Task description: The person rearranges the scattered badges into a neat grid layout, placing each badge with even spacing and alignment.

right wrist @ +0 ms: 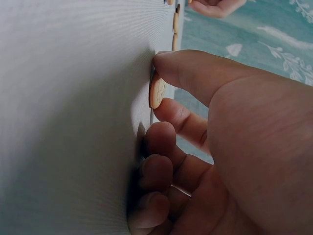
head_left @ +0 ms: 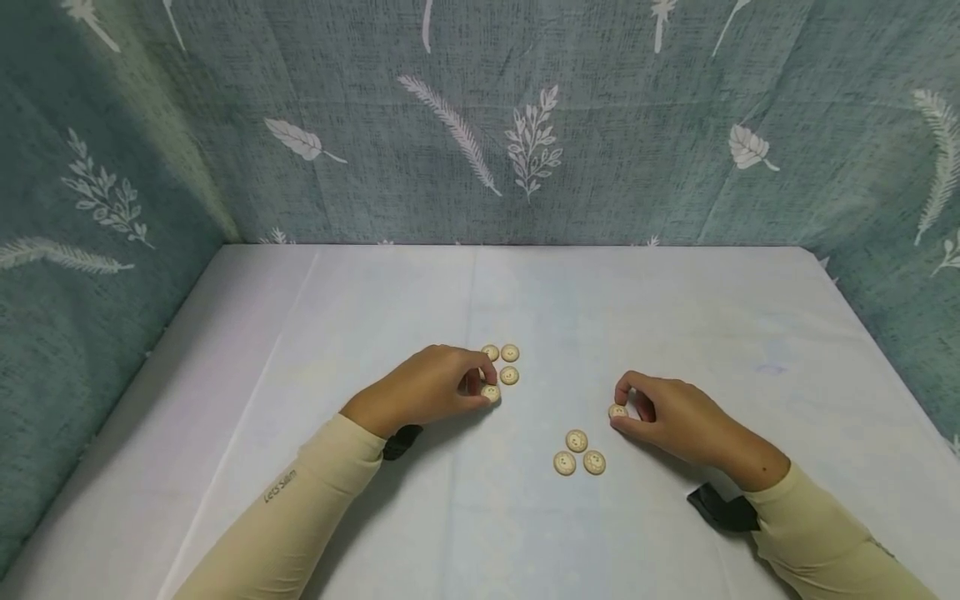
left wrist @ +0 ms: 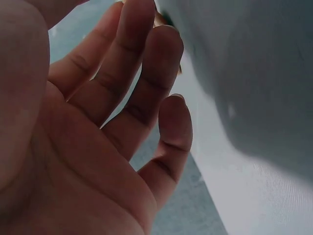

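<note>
My left hand (head_left: pixel 435 385) pinches a round, pale wooden button (head_left: pixel 491 393) between thumb and index finger, low at the white tabletop. Three more buttons lie beside it, one (head_left: pixel 490 352) partly behind the fingers, one (head_left: pixel 510 353) at the back and one (head_left: pixel 509 375) nearer. In the left wrist view the fingers (left wrist: pixel 164 54) mostly hide the buttons. My right hand (head_left: pixel 675 414) holds another button (right wrist: pixel 157 90) by its edges between thumb and index finger, flat against the cloth. Three buttons (head_left: pixel 577 441) lie in a small triangle to the left of it.
A white cloth (head_left: pixel 337 308) covers the tabletop. Grey-green leaf-printed fabric (head_left: pixel 360 192) hangs along the back and both sides. Dark straps (head_left: pixel 723 508) sit at both wrists, by the beige sleeves (head_left: pixel 300 500).
</note>
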`<state>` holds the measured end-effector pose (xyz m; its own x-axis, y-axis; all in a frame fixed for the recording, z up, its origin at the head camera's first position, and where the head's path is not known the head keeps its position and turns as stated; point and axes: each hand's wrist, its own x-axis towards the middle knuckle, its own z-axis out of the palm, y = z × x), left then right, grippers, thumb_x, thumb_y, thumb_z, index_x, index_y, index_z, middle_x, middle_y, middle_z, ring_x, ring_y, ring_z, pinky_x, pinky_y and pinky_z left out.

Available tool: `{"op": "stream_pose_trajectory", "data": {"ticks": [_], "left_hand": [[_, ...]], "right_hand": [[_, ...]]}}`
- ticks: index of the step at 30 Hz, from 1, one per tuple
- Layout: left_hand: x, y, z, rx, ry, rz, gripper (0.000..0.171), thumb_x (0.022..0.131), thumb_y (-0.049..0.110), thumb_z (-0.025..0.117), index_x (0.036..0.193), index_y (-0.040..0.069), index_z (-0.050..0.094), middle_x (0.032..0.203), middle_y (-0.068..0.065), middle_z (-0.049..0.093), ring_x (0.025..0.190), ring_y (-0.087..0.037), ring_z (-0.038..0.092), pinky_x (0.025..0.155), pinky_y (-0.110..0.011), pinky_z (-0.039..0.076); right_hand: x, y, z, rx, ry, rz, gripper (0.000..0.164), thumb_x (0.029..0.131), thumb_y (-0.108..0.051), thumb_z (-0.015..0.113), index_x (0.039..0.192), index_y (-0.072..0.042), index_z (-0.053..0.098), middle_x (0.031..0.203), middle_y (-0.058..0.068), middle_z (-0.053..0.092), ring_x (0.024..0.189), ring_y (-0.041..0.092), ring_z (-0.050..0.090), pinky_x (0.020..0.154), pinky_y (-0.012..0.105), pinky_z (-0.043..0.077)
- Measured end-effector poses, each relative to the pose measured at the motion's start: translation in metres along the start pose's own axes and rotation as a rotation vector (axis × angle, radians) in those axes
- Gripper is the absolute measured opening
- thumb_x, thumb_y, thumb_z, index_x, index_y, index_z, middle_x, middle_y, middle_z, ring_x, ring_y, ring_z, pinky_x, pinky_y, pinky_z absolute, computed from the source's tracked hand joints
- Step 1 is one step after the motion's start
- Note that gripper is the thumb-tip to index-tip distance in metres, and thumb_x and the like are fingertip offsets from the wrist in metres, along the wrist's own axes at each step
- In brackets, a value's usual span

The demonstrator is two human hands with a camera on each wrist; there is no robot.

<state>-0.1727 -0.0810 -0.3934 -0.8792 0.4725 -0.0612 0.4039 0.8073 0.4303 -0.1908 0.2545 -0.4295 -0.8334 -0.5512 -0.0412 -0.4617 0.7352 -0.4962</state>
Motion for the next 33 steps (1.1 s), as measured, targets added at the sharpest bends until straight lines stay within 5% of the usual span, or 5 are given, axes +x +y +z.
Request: {"op": "stream_pose_trajectory", "data": {"ticks": [11,33], "left_hand": [[-0.0002,-0.0071,0.003,-0.004,-0.06,-0.043,0.009,0.088,0.025,0.076,0.095,0.025,0.07,0.08,0.013,0.063,0.077,-0.005,0.057,0.075,-0.025,0.047],[0.0022,-0.0064,0.0022,-0.01,-0.065,-0.034,0.014,0.087,0.02,0.078,0.098,0.023,0.071,0.081,0.011,0.064,0.077,-0.005,0.057,0.075,-0.025,0.048]], "right_hand": [[-0.0003,0.0017,0.0008,0.005,-0.008,-0.002,0.02,0.089,-0.03,0.076,0.098,-0.022,0.059,0.064,-0.01,0.046,0.054,0.004,0.04,0.053,0.023,0.034],[-0.001,0.0004,-0.0003,-0.01,0.0,0.0,0.02,0.089,-0.031,0.075,0.097,-0.021,0.059,0.064,-0.01,0.046,0.054,0.003,0.04,0.053,0.023,0.034]]}}
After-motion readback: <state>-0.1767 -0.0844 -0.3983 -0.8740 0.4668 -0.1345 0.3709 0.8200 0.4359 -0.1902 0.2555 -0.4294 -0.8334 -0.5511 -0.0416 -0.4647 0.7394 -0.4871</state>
